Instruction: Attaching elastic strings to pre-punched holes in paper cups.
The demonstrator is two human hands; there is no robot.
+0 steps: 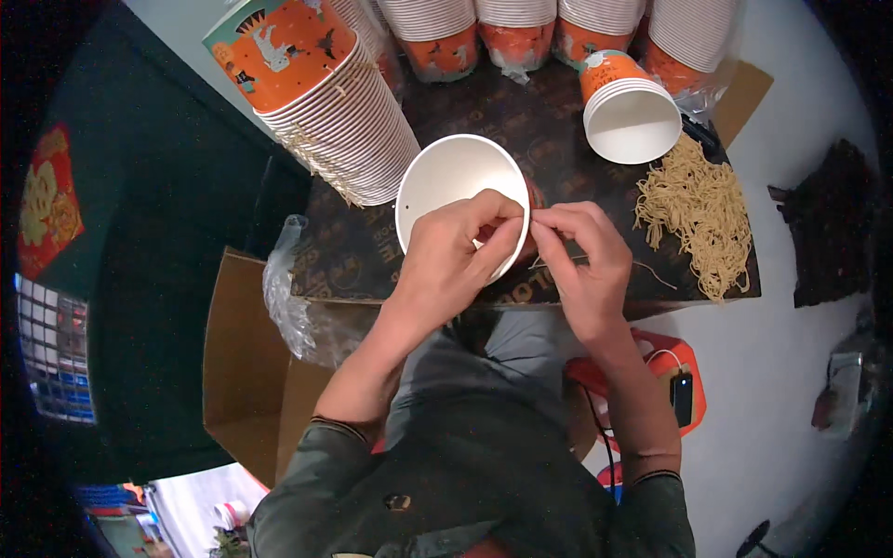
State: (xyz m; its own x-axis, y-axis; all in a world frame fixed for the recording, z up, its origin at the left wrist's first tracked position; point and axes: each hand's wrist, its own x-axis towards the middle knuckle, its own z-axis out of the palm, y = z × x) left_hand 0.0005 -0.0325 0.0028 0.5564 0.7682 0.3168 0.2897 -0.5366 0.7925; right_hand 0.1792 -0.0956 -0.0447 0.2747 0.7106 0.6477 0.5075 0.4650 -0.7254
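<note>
A paper cup (445, 172), white inside with an orange-red outside, lies tilted with its mouth toward me at the table's near edge. A small dark hole shows in its left wall. My left hand (446, 246) reaches into the mouth, thumb and forefinger pinched together at the right wall; what they grip is too small to make out. Just outside that wall, my right hand (591, 260) has its fingertips closed on a thin tan cord, almost touching the left fingertips across the rim. The cord's tail (656, 274) trails out to the right beneath the hand.
A tall stack of cups (349, 130) with cord loops along its side leans at left. More wrapped cup stacks (516, 42) line the back. A short cup stack (633, 126) lies near a heap of tan cords (702, 223). An open carton (246, 353) stands below left.
</note>
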